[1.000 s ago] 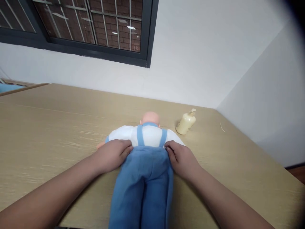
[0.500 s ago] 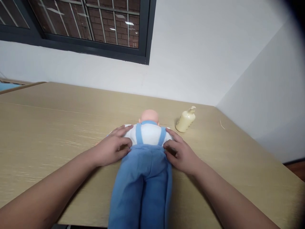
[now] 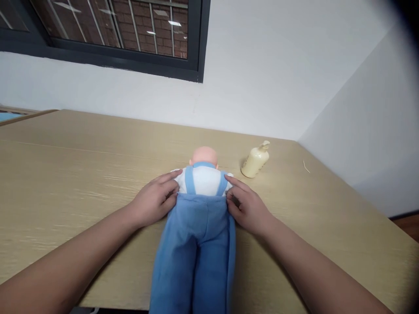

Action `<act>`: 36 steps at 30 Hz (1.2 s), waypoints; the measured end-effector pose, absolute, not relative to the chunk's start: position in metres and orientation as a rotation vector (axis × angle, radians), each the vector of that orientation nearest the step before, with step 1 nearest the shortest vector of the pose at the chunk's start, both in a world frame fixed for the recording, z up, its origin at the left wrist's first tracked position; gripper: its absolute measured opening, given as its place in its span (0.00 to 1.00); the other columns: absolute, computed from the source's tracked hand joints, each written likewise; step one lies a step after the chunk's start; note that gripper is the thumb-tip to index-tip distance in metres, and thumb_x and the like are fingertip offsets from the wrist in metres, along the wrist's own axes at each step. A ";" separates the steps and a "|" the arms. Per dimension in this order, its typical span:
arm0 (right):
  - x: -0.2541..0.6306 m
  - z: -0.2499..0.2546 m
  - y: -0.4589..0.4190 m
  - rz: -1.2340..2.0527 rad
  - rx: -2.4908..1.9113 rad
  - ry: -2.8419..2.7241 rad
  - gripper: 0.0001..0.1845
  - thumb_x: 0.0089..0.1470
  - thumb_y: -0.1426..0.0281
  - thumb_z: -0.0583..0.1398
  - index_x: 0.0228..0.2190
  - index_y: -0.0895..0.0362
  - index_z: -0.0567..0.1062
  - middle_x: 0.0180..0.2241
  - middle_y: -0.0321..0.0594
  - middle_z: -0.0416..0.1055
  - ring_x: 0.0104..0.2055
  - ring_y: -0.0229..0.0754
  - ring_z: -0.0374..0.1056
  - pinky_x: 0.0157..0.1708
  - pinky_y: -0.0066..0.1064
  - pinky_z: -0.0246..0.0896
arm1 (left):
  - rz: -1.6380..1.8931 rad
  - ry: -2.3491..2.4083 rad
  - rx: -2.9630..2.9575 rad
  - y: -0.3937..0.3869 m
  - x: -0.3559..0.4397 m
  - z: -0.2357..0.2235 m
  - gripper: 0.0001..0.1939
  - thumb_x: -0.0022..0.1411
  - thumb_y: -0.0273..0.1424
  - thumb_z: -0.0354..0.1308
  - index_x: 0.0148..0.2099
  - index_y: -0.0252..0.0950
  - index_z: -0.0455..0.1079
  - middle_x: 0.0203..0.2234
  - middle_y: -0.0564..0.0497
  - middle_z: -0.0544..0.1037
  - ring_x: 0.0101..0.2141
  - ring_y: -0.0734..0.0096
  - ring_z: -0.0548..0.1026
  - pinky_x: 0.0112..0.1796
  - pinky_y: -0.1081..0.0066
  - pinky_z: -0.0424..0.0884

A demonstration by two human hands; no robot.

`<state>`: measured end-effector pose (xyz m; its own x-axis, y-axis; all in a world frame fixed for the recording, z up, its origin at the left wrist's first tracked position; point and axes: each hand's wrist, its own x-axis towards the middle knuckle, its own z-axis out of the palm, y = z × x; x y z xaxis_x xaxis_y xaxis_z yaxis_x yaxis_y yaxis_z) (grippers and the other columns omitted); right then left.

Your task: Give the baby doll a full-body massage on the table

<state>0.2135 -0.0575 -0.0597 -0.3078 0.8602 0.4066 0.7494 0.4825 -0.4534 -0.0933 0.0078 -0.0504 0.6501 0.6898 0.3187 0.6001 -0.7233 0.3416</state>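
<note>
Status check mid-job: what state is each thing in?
Doll: lying back up, clothed
Blue overalls: worn, both straps up
Left hand: partly curled at overalls' waist, grip unclear
Right hand: partly curled at opposite waist side, grip unclear
Pump bottle: standing upright
Window: open or shut unclear

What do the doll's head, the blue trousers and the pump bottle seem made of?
Doll's head: probably vinyl or plastic, smooth and evenly pink.
Blue trousers: matte cloth, showing soft folds and a seam.
Pump bottle: likely plastic; glossy highlights leave glazed ceramic possible.
</note>
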 end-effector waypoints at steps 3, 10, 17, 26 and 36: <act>0.213 -0.065 -0.055 0.178 -1.356 -2.076 0.06 0.54 0.76 0.57 0.32 0.53 0.69 0.60 0.52 0.68 0.63 0.51 0.65 0.50 0.42 0.68 | 0.646 1.143 2.674 0.008 -0.092 -0.053 0.10 0.68 0.30 0.46 0.35 0.38 0.66 0.60 0.42 0.71 0.62 0.56 0.66 0.55 0.59 0.70; 0.208 -0.072 -0.050 0.095 -1.438 -1.984 0.06 0.55 0.75 0.56 0.30 0.51 0.67 0.54 0.50 0.74 0.60 0.52 0.68 0.48 0.45 0.71 | 0.694 1.381 2.652 0.009 -0.086 -0.063 0.12 0.66 0.29 0.47 0.44 0.38 0.71 0.60 0.46 0.72 0.57 0.55 0.73 0.51 0.57 0.73; 0.210 -0.070 -0.053 0.152 -1.351 -1.996 0.08 0.57 0.72 0.59 0.39 0.51 0.74 0.60 0.47 0.68 0.63 0.51 0.65 0.57 0.46 0.65 | 0.802 1.182 2.572 0.005 -0.090 -0.060 0.08 0.63 0.30 0.52 0.41 0.38 0.71 0.58 0.42 0.73 0.60 0.53 0.69 0.52 0.57 0.72; 0.204 -0.065 -0.059 0.305 -1.356 -2.020 0.13 0.56 0.59 0.65 0.40 0.50 0.73 0.64 0.51 0.61 0.70 0.54 0.52 0.60 0.50 0.61 | 0.851 1.087 2.419 0.002 -0.083 -0.056 0.14 0.64 0.44 0.60 0.37 0.39 0.67 0.59 0.42 0.69 0.61 0.50 0.66 0.54 0.56 0.69; 0.195 -0.074 -0.056 0.289 -1.349 -1.884 0.07 0.61 0.64 0.60 0.31 0.51 0.70 0.56 0.48 0.72 0.69 0.52 0.57 0.61 0.52 0.60 | 0.839 1.077 2.392 0.000 -0.082 -0.054 0.12 0.64 0.43 0.60 0.42 0.40 0.70 0.60 0.44 0.68 0.61 0.52 0.67 0.56 0.56 0.67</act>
